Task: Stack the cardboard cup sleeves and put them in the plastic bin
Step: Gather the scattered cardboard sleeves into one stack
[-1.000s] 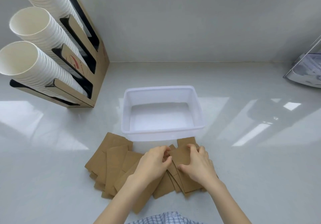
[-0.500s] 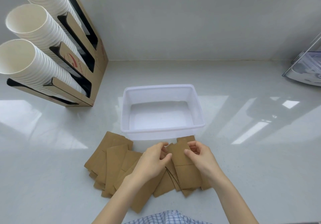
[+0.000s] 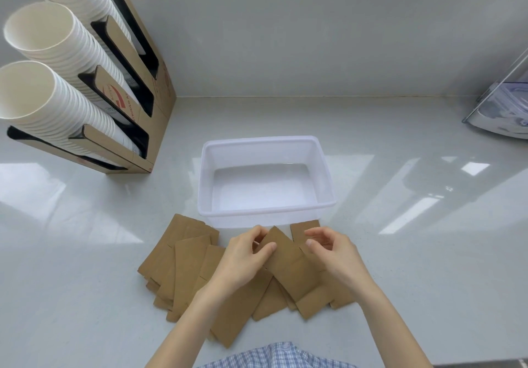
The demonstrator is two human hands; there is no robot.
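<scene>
Since the earlier frame: top sleeve point(image 3: 288, 262) has rotated, its far corner now pointing toward the bin; right hand point(image 3: 335, 253) has come off it and is lifted just beside its right edge.

Item 1. Left hand point(image 3: 243, 259): thumb and forefinger pinched on the top sleeve's upper left edge, remaining fingers curled beneath; palm over the centre of the pile.

Item 2. Right hand: fingers curled and slightly apart, thumb separate from the forefinger, gripping nothing; whether the fingertips touch the cardboard cannot be told.

Item 3. Cardboard cup sleeves point(image 3: 183, 264): flat, brown, fanned in an overlapping spread on the countertop point(image 3: 414, 253), directly in front of the bin's near wall. One group lies to the left of the left hand; another fans out under and between both hands. One sleeve point(image 3: 304, 229) lies with its far end just beside the bin.

Item 4. Plastic bin point(image 3: 265, 142): translucent white, rectangular, upright, nothing inside; centre of the countertop.

Item 5. Cardboard cup dispenser point(image 3: 160, 104): far left, against the back wall, holding three tilted columns of white paper cups point(image 3: 43, 102).

Item 6. Clear plastic object point(image 3: 505, 107): far right edge, partly out of frame; nature unclear.

Item 7. Blue checked garment point(image 3: 280, 356): bottom edge, between the forearms.
</scene>
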